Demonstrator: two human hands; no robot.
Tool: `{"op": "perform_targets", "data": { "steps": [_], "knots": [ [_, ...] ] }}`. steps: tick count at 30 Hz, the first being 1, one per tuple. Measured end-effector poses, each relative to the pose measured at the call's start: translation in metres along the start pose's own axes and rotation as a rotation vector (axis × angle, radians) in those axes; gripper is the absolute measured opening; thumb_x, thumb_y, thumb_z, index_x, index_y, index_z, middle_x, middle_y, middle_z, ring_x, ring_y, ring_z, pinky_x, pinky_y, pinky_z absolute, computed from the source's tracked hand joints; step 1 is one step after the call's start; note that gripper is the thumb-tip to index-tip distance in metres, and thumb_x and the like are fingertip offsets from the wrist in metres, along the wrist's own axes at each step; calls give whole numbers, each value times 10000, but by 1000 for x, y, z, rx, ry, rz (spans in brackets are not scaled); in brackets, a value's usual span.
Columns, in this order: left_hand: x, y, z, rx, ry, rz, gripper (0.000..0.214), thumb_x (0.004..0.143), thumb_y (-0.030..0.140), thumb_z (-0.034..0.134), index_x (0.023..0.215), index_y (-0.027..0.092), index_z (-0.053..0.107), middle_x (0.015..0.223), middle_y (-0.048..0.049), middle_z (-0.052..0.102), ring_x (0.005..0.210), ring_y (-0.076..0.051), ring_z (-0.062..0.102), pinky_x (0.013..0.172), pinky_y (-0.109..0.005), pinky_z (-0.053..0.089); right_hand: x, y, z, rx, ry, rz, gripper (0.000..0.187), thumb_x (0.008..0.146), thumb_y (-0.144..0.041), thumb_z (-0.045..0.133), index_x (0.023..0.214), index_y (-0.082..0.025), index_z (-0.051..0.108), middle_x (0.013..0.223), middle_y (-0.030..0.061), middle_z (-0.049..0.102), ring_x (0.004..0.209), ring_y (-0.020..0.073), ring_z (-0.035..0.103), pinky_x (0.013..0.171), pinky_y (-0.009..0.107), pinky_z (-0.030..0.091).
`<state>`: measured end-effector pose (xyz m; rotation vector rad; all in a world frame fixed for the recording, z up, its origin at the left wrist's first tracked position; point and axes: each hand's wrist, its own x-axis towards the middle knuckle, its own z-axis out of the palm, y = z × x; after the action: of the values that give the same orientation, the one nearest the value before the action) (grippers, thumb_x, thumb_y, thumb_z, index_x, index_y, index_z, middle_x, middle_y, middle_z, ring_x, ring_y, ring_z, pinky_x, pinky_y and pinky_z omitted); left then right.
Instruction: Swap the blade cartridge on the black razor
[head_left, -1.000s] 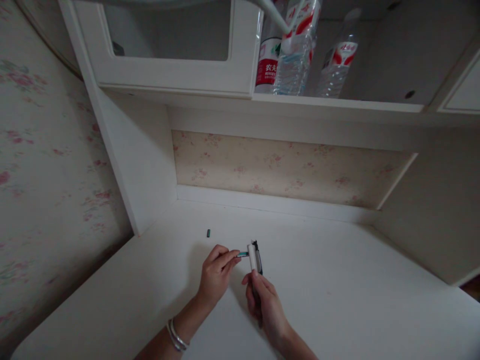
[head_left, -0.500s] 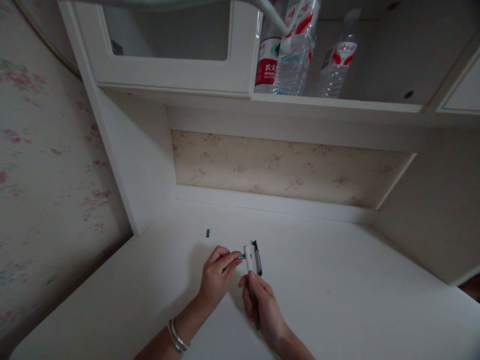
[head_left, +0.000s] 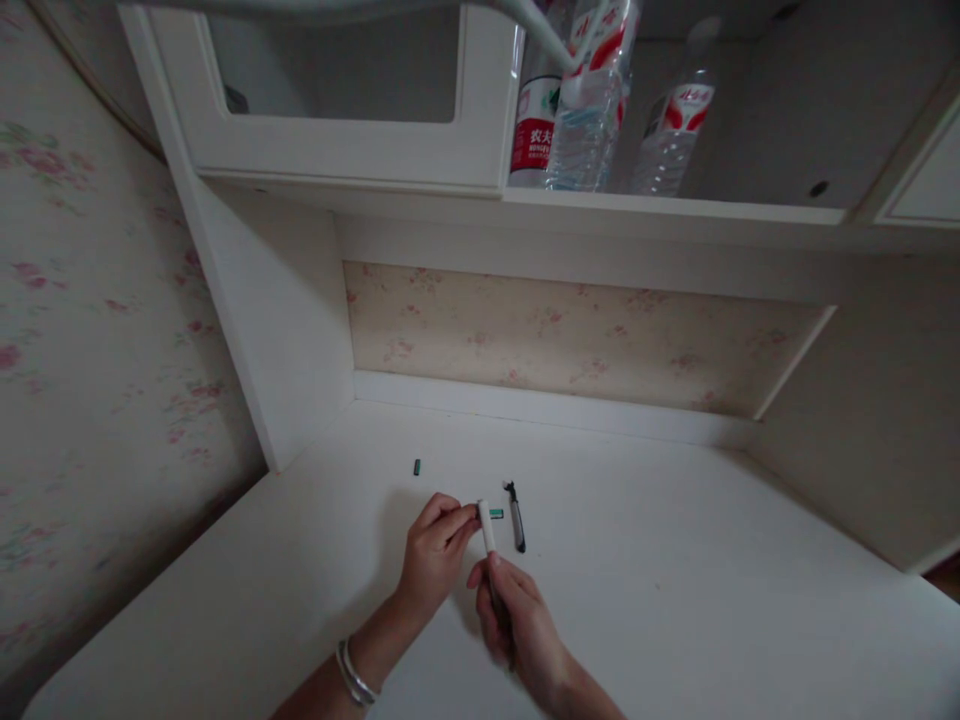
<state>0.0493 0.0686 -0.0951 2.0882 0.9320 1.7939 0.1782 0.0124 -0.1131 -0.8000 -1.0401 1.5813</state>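
My left hand (head_left: 435, 545) pinches one end of a small green-and-black razor cartridge (head_left: 497, 514). My right hand (head_left: 521, 615) is wrapped round the dark handle of a slim toothbrush-like brush (head_left: 486, 528), its white head pointing up and lying across the cartridge near my left fingertips. Bristles cannot be made out. Just to the right on the desk lies a black-and-grey razor handle (head_left: 517, 518). A second green-and-black cartridge (head_left: 417, 467) rests farther back on the left.
Both hands are over a white desk (head_left: 637, 640). A cabinet (head_left: 337, 150) hangs above the back, with several plastic bottles (head_left: 583, 140) on its open shelf. Side panels bound the desk left and right. A white tube-like bar (head_left: 536, 22) crosses the top of the view.
The brush has shifted left along the cartridge, toward my left fingertips, so the cartridge's right end now shows past it. My right hand moved slightly left; my left hand barely moved.
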Motion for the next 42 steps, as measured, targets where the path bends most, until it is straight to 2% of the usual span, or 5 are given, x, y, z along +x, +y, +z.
{"op": "perform_targets", "data": {
  "steps": [5, 11, 17, 22, 42],
  "knots": [
    [-1, 0, 0, 19, 3, -9, 134, 896, 205, 580, 993, 203, 673, 785, -35, 526, 672, -125, 529, 576, -206, 464, 2, 0, -2, 24, 90, -39, 625, 797, -765, 616, 800, -141, 576, 446, -62, 384, 321, 79, 227, 281, 140, 177],
    [0, 2, 0, -5, 13, -27, 122, 906, 207, 559, 933, 188, 677, 777, -34, 526, 665, -122, 534, 570, -197, 469, 1, 8, 0, 51, -6, -6, 580, 846, -720, 599, 814, -142, 576, 426, -69, 378, 295, 73, 213, 268, 144, 139],
    [1, 4, 0, 10, 11, -31, 121, 886, 205, 591, 970, 202, 678, 783, -28, 532, 664, -120, 533, 572, -194, 461, 1, 3, -1, 66, 93, -20, 585, 812, -730, 635, 814, -148, 572, 452, -66, 386, 318, 79, 244, 274, 134, 163],
    [0, 4, 1, -22, 8, -76, 132, 906, 224, 555, 903, 189, 682, 782, -32, 544, 685, -128, 553, 601, -203, 480, 1, 7, 2, 47, -6, -1, 573, 857, -716, 589, 818, -144, 576, 443, -61, 392, 308, 76, 230, 278, 139, 148],
    [0, 3, 0, -64, 48, -175, 128, 883, 269, 594, 933, 203, 691, 804, -32, 553, 696, -134, 560, 594, -207, 483, -3, -1, 6, 9, 49, -24, 587, 841, -728, 595, 811, -142, 576, 460, -57, 389, 332, 75, 225, 289, 134, 160]
  ]
}}
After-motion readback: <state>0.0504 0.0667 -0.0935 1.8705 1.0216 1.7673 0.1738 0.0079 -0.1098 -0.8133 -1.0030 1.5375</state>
